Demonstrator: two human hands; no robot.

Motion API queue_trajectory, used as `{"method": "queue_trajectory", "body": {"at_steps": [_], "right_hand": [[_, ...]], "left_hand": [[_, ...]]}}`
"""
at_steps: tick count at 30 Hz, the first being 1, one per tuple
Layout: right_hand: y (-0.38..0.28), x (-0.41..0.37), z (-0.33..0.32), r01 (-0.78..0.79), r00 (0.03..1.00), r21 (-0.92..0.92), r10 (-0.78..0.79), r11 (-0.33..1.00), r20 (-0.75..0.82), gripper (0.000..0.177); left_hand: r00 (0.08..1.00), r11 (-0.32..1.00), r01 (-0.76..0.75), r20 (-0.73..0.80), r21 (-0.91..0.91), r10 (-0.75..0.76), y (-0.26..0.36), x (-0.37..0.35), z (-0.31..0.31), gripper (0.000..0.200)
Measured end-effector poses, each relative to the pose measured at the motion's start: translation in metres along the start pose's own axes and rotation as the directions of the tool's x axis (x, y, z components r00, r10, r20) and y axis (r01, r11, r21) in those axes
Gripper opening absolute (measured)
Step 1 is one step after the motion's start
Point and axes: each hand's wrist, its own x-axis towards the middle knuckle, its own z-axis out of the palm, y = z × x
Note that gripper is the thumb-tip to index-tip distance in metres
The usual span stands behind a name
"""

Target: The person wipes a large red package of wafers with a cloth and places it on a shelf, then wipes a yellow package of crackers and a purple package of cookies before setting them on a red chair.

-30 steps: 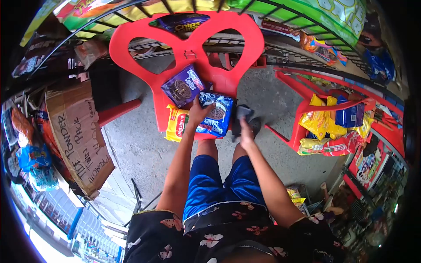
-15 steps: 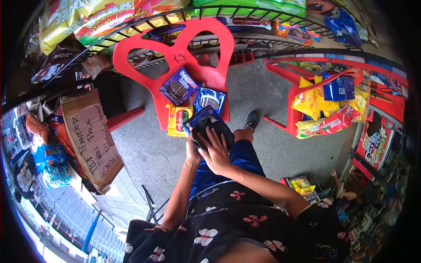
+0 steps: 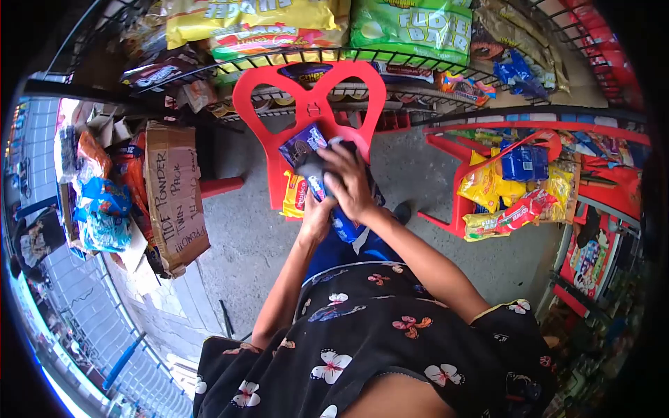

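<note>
My left hand (image 3: 318, 217) grips a blue cookie pack (image 3: 343, 226) by its left side, above my lap. A dark cloth (image 3: 311, 167), slightly smeared by motion, lies over the pack's upper end. My right hand (image 3: 348, 182) presses on that cloth with its fingers bent around it. Just beyond my hands a purple cookie pack (image 3: 300, 145) lies on the red chair (image 3: 275, 164). A yellow-and-red biscuit pack (image 3: 293, 195) rests at the seat's left edge. My hands cover much of the seat.
A wire rack (image 3: 279, 61) with large snack bags stands behind the chair. At left is a cardboard box (image 3: 171, 202) with handwriting, beside packets. Another red chair (image 3: 460, 202) at right holds yellow packs (image 3: 488, 181) and a blue pack (image 3: 524, 161).
My right hand has slid up and away over the pack with the cloth, uncovering more blue wrapper. The pack now tilts differently, and the view has shifted, showing more of the rack.
</note>
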Motion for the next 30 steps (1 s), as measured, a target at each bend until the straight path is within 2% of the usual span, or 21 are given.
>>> {"method": "queue_trajectory", "body": {"at_steps": [1,2,4,5,6,8,9,10,12,14,16,17,18,20,22,23,24,26,27,28,30], "right_hand": [[-0.005,0.020,0.000,-0.072,0.968,-0.011,0.067,0.997,-0.243,0.034],[0.021,0.036,0.001,-0.124,0.934,0.176,0.175,0.976,-0.310,0.033],[0.014,0.061,-0.032,-0.424,0.890,0.323,0.455,0.846,-0.025,0.031],[-0.002,0.058,-0.029,-0.123,0.943,-0.069,0.095,0.990,-0.319,0.029],[-0.038,0.050,-0.037,0.019,0.967,-0.100,-0.043,0.995,-0.252,0.028],[-0.070,0.037,-0.046,0.333,0.940,-0.066,-0.336,0.941,-0.048,0.029],[-0.070,0.042,-0.060,0.342,0.938,-0.055,-0.344,0.938,-0.049,0.030],[-0.064,0.056,-0.069,0.339,0.918,-0.048,-0.341,0.940,-0.202,0.026],[-0.032,0.078,-0.090,0.139,0.936,0.031,-0.121,0.990,-0.330,0.026],[-0.027,0.085,-0.106,0.027,0.946,-0.083,-0.052,0.996,-0.321,0.027],[-0.064,0.081,-0.096,0.178,0.861,-0.205,-0.253,0.962,-0.440,0.016],[-0.085,0.067,-0.091,0.320,0.886,-0.193,-0.365,0.928,-0.287,0.021],[-0.100,0.057,-0.088,0.449,0.874,-0.152,-0.468,0.880,-0.130,0.029],[-0.096,0.065,-0.104,0.444,0.881,-0.093,-0.453,0.891,-0.140,0.041],[-0.086,0.082,-0.125,0.247,0.916,-0.048,-0.249,0.968,-0.316,0.034],[-0.062,0.093,-0.136,0.139,0.896,-0.115,-0.175,0.984,-0.407,0.023],[-0.047,0.097,-0.151,-0.021,0.896,0.070,0.050,0.997,-0.440,0.017],[-0.082,0.089,-0.169,0.027,0.828,-0.065,-0.058,0.998,-0.557,0.023],[-0.112,0.078,-0.158,0.076,0.838,0.014,-0.057,0.997,-0.543,0.027],[-0.123,0.066,-0.146,0.317,0.833,-0.212,-0.378,0.924,-0.405,0.035],[-0.139,0.045,-0.123,0.442,0.852,-0.175,-0.473,0.880,-0.226,0.039]], "left_hand": [[0.998,0.997,-0.033,-0.062,-0.071,0.028,0.020,-0.005,0.027,0.045],[0.997,0.993,-0.067,0.040,0.097,0.063,0.032,-0.002,0.031,0.045],[0.986,0.973,-0.164,0.029,0.162,0.162,0.041,0.000,0.038,0.041],[0.987,0.975,-0.163,0.030,0.150,0.160,0.047,0.001,0.040,0.043],[0.987,0.977,-0.159,0.031,0.138,0.156,0.053,0.003,0.042,0.045],[0.892,0.795,-0.451,0.166,0.406,0.421,0.064,0.002,0.046,0.045],[0.909,0.822,-0.415,0.132,0.391,0.396,0.078,0.001,0.060,0.047],[0.923,0.846,-0.380,0.101,0.374,0.371,0.090,0.003,0.072,0.048],[0.928,0.886,-0.371,0.125,0.278,0.350,0.100,0.005,0.082,0.051],[0.908,0.867,-0.418,0.149,0.270,0.391,0.112,0.003,0.088,0.050],[0.912,0.863,-0.407,0.188,0.299,0.365,0.113,0.009,0.083,0.047],[0.773,0.614,-0.625,0.271,0.483,0.574,0.112,0.012,0.083,0.046],[0.587,0.277,-0.743,0.395,0.609,0.706,0.116,0.008,0.086,0.045],[0.755,0.563,-0.642,0.305,0.520,0.580,0.129,0.000,0.094,0.048],[0.865,0.761,-0.502,0.252,0.411,0.434,0.145,-0.009,0.109,0.052],[0.830,0.681,-0.554,0.252,0.480,0.498,0.150,-0.015,0.113,0.053],[0.828,0.678,-0.557,0.256,0.479,0.499,0.149,-0.020,0.111,0.053],[0.808,0.712,-0.589,0.300,0.382,0.508,0.153,-0.022,0.111,0.062],[0.809,0.711,-0.588,0.291,0.385,0.511,0.157,-0.026,0.119,0.060],[0.809,0.714,-0.588,0.287,0.381,0.513,0.155,-0.026,0.120,0.060],[0.661,0.463,-0.738,0.393,0.491,0.639,0.159,-0.022,0.123,0.057]]}}
